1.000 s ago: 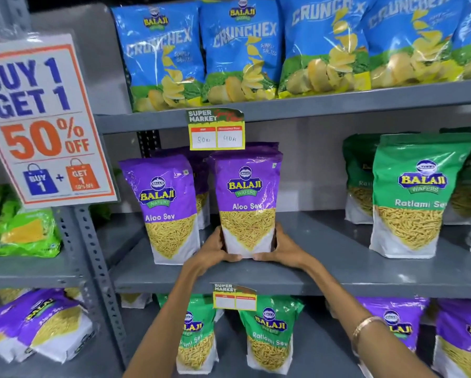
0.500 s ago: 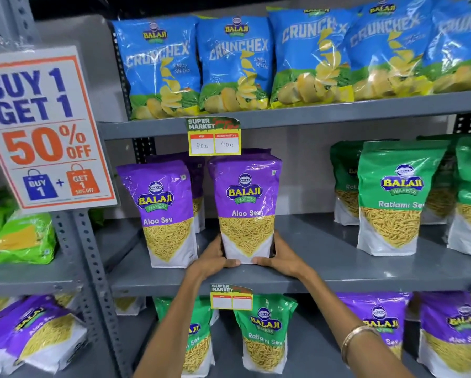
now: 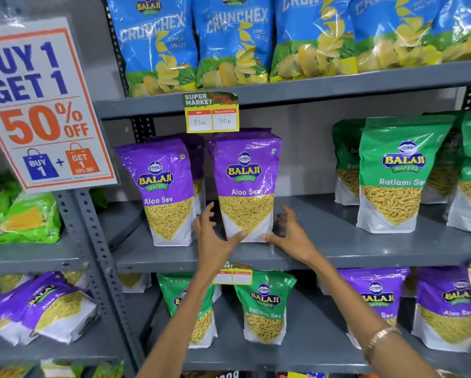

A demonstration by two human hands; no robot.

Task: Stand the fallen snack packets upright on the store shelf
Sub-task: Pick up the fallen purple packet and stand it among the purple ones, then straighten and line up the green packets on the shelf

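Observation:
A purple Aloo Sev packet point(image 3: 246, 186) stands upright on the grey middle shelf point(image 3: 324, 252), next to another upright purple packet point(image 3: 166, 192). My left hand point(image 3: 215, 238) is at its lower left and my right hand point(image 3: 287, 236) at its lower right. Both hands have their fingers spread apart from the packet's sides; only the thumbs touch its bottom front edge. Several purple packets point(image 3: 40, 309) lie tilted and fallen on the lower left shelf.
Green Ratlami Sev packets point(image 3: 395, 173) stand to the right on the same shelf. Blue Crunchex bags point(image 3: 228, 42) fill the shelf above. A price tag point(image 3: 212, 113) hangs over the packet. An offer sign point(image 3: 40, 105) is at left. More packets point(image 3: 264, 309) stand on the shelf below.
My hands were closed around the base of the purple packet; now the fingers have opened and pulled off its sides. The view has moved closer to the shelf.

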